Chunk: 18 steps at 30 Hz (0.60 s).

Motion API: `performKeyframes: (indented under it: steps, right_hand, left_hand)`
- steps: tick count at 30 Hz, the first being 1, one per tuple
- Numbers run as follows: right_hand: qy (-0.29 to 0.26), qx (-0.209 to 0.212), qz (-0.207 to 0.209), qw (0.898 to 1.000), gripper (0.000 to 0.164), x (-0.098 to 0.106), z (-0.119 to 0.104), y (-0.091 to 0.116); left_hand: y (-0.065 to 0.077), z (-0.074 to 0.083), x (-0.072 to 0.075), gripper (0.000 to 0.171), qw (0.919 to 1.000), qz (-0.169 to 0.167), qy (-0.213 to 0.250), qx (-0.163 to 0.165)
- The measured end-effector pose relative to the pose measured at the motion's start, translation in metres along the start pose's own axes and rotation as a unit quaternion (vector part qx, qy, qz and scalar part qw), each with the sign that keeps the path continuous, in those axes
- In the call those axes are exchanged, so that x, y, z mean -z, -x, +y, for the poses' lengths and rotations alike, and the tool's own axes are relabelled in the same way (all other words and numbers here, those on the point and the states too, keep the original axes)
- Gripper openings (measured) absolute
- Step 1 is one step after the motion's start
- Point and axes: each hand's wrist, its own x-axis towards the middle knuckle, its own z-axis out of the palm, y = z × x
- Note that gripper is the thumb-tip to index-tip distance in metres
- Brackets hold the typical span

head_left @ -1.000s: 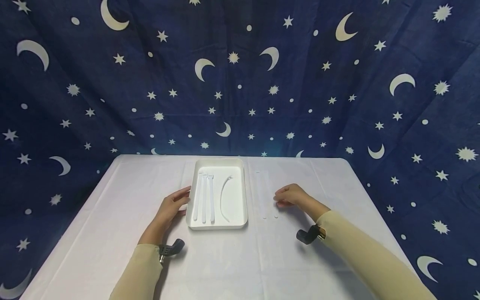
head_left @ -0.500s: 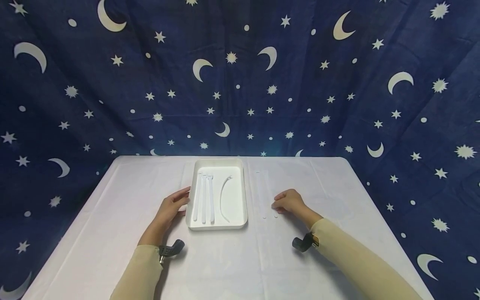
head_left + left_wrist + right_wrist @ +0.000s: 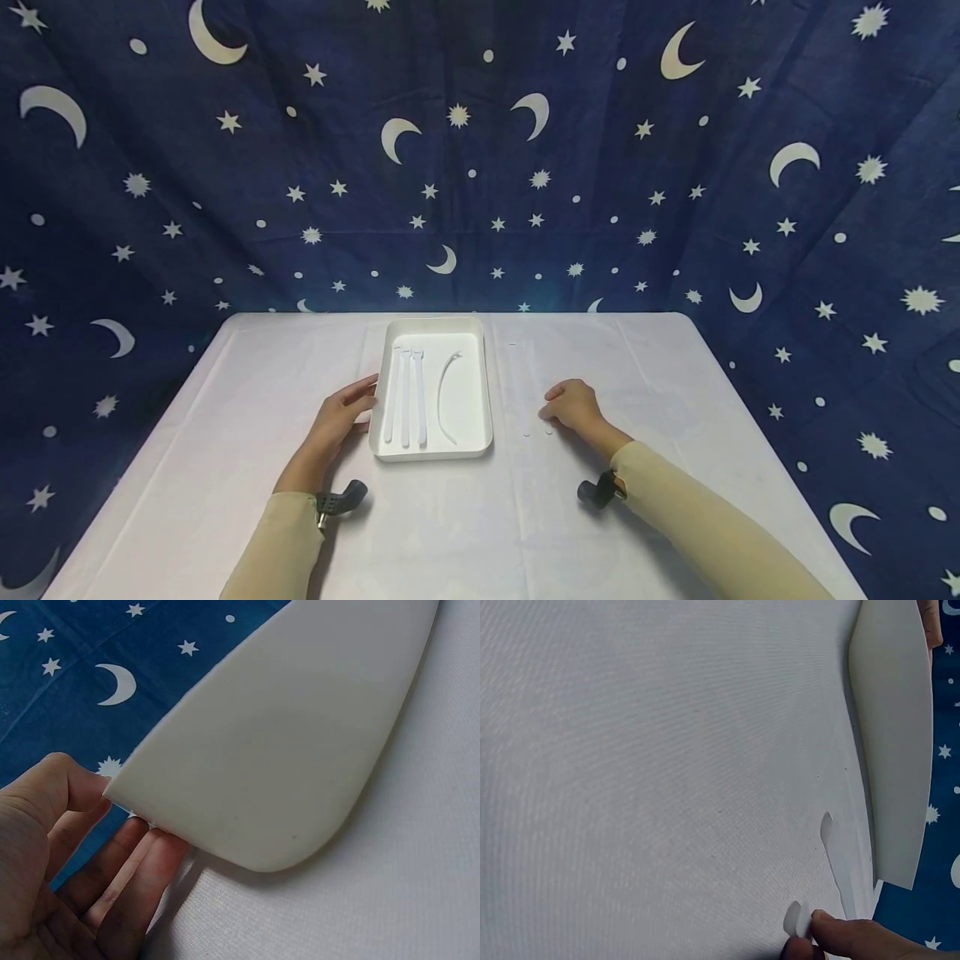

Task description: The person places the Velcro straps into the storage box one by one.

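Note:
In the head view my left hand (image 3: 333,421) holds a white tray (image 3: 427,456) at its left side. In the left wrist view the thumb meets the tray's rim (image 3: 187,697) while the fingers touch the outer wall from below. To the tray's right, my right hand (image 3: 576,407) pinches a thin white strip (image 3: 803,921) close to its rounded end. Beside it, nearer the tray, another pale strip (image 3: 836,859) lies flat on the cloth, hard to make out against the white. In the tray rest three straight white strips with wider heads (image 3: 406,400) and one curved strip (image 3: 441,400).
A white cloth (image 3: 450,533) covers the table. Behind its far edge hangs a dark blue curtain (image 3: 480,208) with moons and stars. A small black wrist camera sits on each sleeve cuff, the right camera (image 3: 597,492) just above the cloth.
My right hand has shifted a little to the left and towards the near end of the strip, its fingers lower on the cloth. The left hand and tray hold their place.

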Motion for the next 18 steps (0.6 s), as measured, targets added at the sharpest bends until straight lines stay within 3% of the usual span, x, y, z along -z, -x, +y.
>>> performKeyframes:
  steps: [7,18]
  right_hand:
    - [0.016,-0.02,-0.004,1.0,0.02,-0.0021,-0.0025,-0.0035]
    - [0.05,-0.007,-0.004,0.999,0.019,-0.0048,-0.0066,-0.0066]
  left_hand:
    - [-0.0007,-0.0011,-0.0004,0.057,0.9999,0.005,-0.013,0.002]
    - [-0.0009,-0.0006,0.0011,0.057,1.0,0.002,-0.004,0.003]
